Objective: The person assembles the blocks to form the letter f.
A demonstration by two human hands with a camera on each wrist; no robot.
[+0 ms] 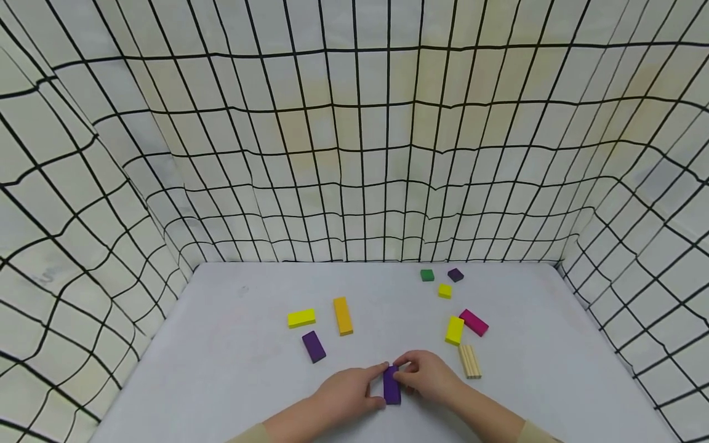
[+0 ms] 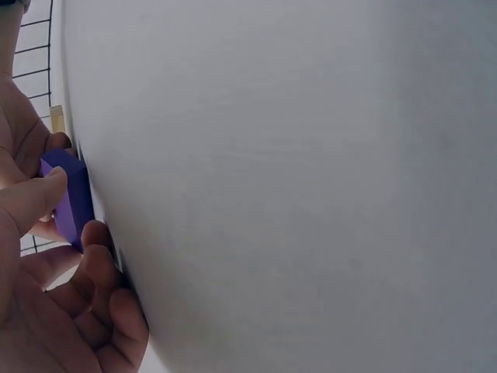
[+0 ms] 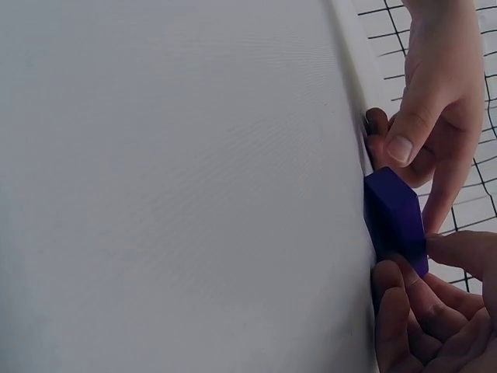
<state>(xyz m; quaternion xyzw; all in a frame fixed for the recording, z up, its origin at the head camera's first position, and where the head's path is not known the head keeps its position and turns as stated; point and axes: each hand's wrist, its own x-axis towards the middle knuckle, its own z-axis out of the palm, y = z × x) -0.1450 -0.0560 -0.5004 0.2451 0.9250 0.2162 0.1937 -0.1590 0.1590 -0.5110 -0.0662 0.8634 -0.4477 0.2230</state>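
A purple rectangular block (image 1: 392, 391) lies on the white table close to the person, between both hands. The left hand (image 1: 350, 391) spans it from the left side, index fingertip at its far end and thumb at its near end. From the right, the right hand (image 1: 429, 376) pinches the block's upper part between thumb and fingers. In the left wrist view the purple block (image 2: 76, 194) shows at the left edge, with the left thumb against it. The right wrist view has the purple block (image 3: 404, 217) between the two hands, right fingertips at its lower end.
Left of centre lie yellow (image 1: 301, 318), orange (image 1: 343, 316) and dark purple (image 1: 314, 347) blocks. To the right are yellow (image 1: 454, 330), magenta (image 1: 474, 323) and ridged wooden (image 1: 469, 362) blocks. Small green (image 1: 427, 275), yellow (image 1: 445, 291) and purple (image 1: 455, 275) blocks sit farther back. Black netting (image 1: 360, 147) surrounds the table.
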